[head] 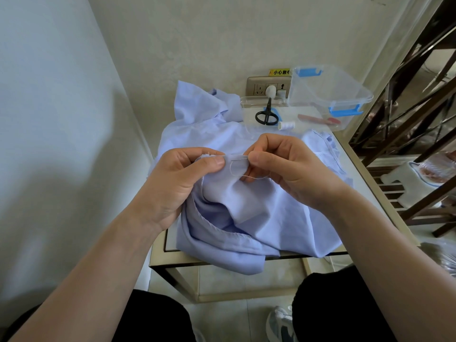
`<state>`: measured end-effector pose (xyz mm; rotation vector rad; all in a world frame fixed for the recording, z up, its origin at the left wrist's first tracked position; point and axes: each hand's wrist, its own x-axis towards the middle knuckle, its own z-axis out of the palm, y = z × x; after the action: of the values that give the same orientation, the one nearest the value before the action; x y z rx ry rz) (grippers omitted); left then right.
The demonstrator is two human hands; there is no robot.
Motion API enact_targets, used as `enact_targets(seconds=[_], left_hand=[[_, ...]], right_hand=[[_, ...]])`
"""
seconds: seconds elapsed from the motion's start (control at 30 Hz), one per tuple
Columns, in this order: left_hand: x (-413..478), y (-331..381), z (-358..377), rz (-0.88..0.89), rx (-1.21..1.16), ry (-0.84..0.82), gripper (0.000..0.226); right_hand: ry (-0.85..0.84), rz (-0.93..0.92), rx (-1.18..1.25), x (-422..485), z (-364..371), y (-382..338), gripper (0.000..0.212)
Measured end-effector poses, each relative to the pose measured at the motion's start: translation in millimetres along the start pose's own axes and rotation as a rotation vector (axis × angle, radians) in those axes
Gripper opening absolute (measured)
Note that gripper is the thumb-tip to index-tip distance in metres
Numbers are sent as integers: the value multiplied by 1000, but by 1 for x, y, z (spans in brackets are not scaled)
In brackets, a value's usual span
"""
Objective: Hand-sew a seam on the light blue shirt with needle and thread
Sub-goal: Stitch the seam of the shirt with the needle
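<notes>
**Needle in the shirt's raw edge**

The light blue shirt (259,213) is lying crumpled across the small worktop (159,253), with both hands lifting its frayed edge. The left hand (177,178) is pinching the fold between thumb and fingers (212,161), just beside the needle (238,157). The right hand (283,166) is pinching the needle's right end, and the thread (254,178) is looping below. The cloth is looking thin, light and limp, so it is probably needing a grip close to the stitch. The slim, slick needle is calling for a firm fingertip pinch.
</notes>
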<state>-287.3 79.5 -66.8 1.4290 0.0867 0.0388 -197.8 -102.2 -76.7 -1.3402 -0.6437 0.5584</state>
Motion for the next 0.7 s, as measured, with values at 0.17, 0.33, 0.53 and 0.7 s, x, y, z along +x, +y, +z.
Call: enact_targets(seconds=[0.17,0.33,0.53,0.7], left_hand=[[0,1,1,-43,-58,-16,16],[1,0,0,-78,-98,-55,13],[1,-1,4,-96,-55,-102,18],[3,-1,7,-56,-54,-61,18]], right_hand=[[9,-14,25,-1,2,2,11],[9,-8,62,-2,7,4,12],[14,13,18,-2,12,7,22],[37,34,14,-1,12,5,23]])
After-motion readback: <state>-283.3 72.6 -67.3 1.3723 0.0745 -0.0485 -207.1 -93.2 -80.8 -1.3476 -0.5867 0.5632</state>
